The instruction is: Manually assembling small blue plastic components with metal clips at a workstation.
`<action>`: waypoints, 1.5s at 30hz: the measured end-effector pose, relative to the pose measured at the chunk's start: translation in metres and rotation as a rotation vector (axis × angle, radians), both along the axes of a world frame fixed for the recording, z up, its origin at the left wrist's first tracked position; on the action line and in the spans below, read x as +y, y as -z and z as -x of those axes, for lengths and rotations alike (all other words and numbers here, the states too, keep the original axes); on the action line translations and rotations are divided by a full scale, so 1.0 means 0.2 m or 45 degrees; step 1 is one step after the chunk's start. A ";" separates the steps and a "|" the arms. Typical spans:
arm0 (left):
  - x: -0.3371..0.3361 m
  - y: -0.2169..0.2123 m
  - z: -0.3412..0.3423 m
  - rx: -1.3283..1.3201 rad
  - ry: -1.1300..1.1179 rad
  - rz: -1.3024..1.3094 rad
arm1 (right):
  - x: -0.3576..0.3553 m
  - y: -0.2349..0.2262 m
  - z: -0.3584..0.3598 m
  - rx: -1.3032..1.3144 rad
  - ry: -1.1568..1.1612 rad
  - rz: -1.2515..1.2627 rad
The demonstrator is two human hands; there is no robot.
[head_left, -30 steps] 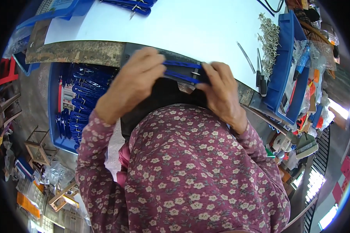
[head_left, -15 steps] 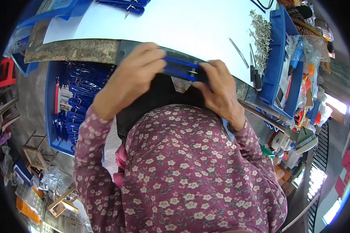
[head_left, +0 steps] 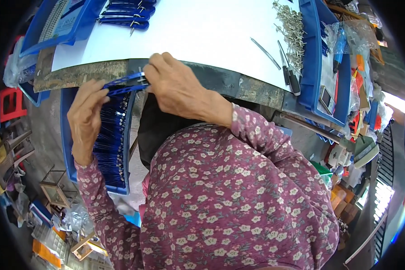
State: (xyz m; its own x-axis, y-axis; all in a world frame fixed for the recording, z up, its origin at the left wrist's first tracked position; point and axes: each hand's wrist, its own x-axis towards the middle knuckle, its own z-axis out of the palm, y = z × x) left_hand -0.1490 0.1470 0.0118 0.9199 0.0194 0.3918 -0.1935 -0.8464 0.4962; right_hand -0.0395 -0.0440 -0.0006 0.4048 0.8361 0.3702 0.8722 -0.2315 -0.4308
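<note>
Between my hands stretches a long blue two-sided handle piece (head_left: 123,90) with slotted sides and a metal pin across its right end. My left hand (head_left: 85,112) has its fingers closed on the left end. At the pin end, my right hand (head_left: 175,87) is closed around the piece, its fingertips partly hidden. This happens at the bench's front edge, above a blue bin (head_left: 127,171) packed with similar blue pieces (head_left: 108,150). On the white worktop (head_left: 198,36) at the far left lie several more blue pieces (head_left: 126,20) with metal pins.
A heap of metal pins (head_left: 292,33) lies at the worktop's right. Next to it are a thin metal rod (head_left: 265,53) and a black-handled tool (head_left: 294,83). Blue trays stand at the right (head_left: 308,58) and far left (head_left: 78,22). A red stool (head_left: 11,105) is on the floor.
Both hands have moved left with the blue handle piece, from in front of my lap to above the blue bin. The right hand has come across my body.
</note>
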 end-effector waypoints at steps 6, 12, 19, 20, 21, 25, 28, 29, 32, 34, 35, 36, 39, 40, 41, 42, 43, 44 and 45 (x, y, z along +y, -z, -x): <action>-0.32 0.04 -0.18 -0.175 0.273 0.085 | -0.44 -0.12 -0.01 0.082 0.276 0.126; -0.39 0.09 -0.25 -0.114 0.410 0.142 | -0.56 -0.04 0.00 0.109 0.391 0.058; -0.25 0.07 -0.15 -0.070 0.213 0.014 | -0.37 -0.06 0.03 0.099 0.231 0.024; -0.25 0.07 -0.14 -0.067 0.209 0.017 | -0.37 -0.06 0.01 0.109 0.203 0.028; -0.25 0.07 -0.15 -0.063 0.205 0.000 | -0.38 -0.06 0.00 0.117 0.178 0.034; -0.30 0.08 -0.17 -0.058 0.268 0.035 | -0.43 -0.07 0.00 0.145 0.205 0.053; -0.34 0.07 -0.22 -0.077 0.320 0.004 | -0.48 -0.04 -0.01 0.132 0.305 0.039; -0.34 0.07 -0.22 -0.061 0.338 0.015 | -0.47 -0.04 -0.01 0.139 0.307 0.033; -0.23 0.05 -0.18 -0.089 0.265 -0.092 | -0.36 0.01 0.00 0.057 0.259 -0.095; -0.11 0.02 -0.12 -0.050 0.141 -0.103 | -0.20 0.02 -0.01 0.073 0.144 -0.160; -0.05 0.00 -0.08 -0.018 0.066 -0.106 | -0.11 0.02 -0.01 0.049 0.069 -0.243; 0.00 0.00 -0.06 -0.001 0.010 -0.096 | -0.03 0.08 -0.02 0.000 -0.001 -0.295; 0.05 -0.04 -0.02 0.022 -0.065 -0.118 | 0.08 0.07 -0.02 -0.066 -0.052 -0.137; 0.04 -0.03 -0.02 0.007 -0.061 -0.068 | 0.06 0.08 -0.02 -0.065 -0.053 -0.135; 0.01 -0.04 -0.01 -0.006 -0.067 -0.018 | 0.00 0.07 -0.02 -0.030 -0.026 -0.178; -0.03 -0.05 -0.04 -0.016 -0.002 -0.013 | -0.06 0.06 -0.02 0.003 0.007 -0.214; -0.09 -0.05 -0.08 -0.025 0.057 -0.002 | -0.15 0.04 -0.02 0.024 0.054 -0.170; -0.16 -0.07 -0.11 -0.032 0.123 -0.025 | -0.24 -0.01 -0.02 0.047 0.097 -0.132; -0.20 -0.02 -0.14 -0.055 0.207 -0.073 | -0.33 -0.04 -0.03 0.024 0.151 -0.099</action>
